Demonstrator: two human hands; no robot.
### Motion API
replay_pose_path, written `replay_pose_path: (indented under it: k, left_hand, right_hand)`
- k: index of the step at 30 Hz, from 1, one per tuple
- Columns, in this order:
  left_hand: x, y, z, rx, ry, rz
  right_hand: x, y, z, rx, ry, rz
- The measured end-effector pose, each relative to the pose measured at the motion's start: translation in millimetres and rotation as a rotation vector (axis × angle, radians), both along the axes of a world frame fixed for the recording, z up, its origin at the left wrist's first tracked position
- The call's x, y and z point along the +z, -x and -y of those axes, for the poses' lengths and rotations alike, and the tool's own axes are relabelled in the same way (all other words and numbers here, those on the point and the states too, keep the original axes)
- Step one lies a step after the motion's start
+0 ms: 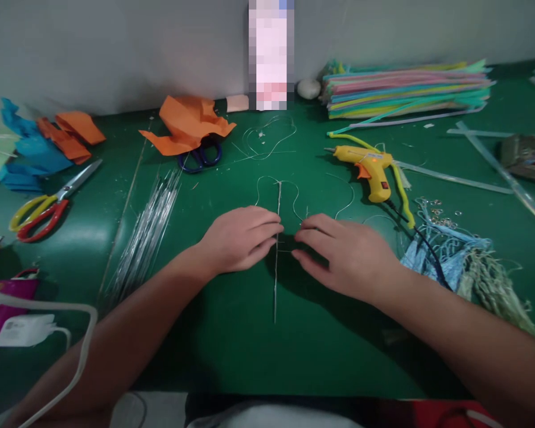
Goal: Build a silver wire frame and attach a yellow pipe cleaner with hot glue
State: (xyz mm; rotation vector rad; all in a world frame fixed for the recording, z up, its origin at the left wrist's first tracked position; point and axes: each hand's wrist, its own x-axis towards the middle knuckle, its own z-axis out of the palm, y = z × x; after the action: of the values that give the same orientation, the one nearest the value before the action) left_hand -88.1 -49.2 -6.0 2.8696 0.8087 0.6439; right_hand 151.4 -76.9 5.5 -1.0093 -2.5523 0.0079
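Observation:
A thin twisted wire stem [275, 291] stands out against the green tabletop, running toward me, with fine wire loops [298, 199] spreading from its far end. My left hand [243, 238] is closed at the fingertips on the stem's middle. To the right of the stem, my right hand [345, 252] has bent fingers, with a gap between thumb and forefinger. A short fine strand reaches from the stem to the right thumb tip; I see no firm grip on it. A bundle of silvery wires [149, 229] lies left of my left hand.
Beyond my right hand lie a yellow glue gun [368, 166] and pipe cleaners [405, 92]. Blue tassels [450, 255] are near my right forearm. At left are scissors [56, 205] and a white cable [87, 345]. Orange paper [189, 125] partly covers dark-handled scissors [200, 159].

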Motion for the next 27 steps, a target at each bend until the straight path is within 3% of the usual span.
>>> replay_pose_path:
  k: [5, 8, 10, 14, 19, 27]
  left_hand:
    - [21.5, -5.4, -16.0, 0.312, 0.156, 0.108]
    - [16.8, -7.8, -46.6, 0.437, 0.2, 0.109]
    - [6.0, -9.6, -70.2, 0.469, 0.227, 0.135]
    - [-15.1, -13.9, -101.2, 0.502, 0.288, 0.128]
    - [-24.3, -13.1, -103.1, 0.434, 0.188, 0.113]
    - [-24.0, -11.8, -102.6, 0.295, 0.107, 0.057]
  right_hand:
    - [42.0, -20.6, -11.8, -0.157, 0.056, -0.059]
    - [63.3, -23.9, -33.5, -0.255, 0.186, -0.059]
    - [66.0, -15.2, -53.8, -0.384, 0.302, -0.002]
    - [40.0, 13.4, -94.2, -0.435, 0.38, 0.091]
    - [-1.5, 28.2, -113.9, -0.436, 0.314, 0.136]
    - [-13.2, 30.9, -110.9, -0.439, 0.256, 0.164]
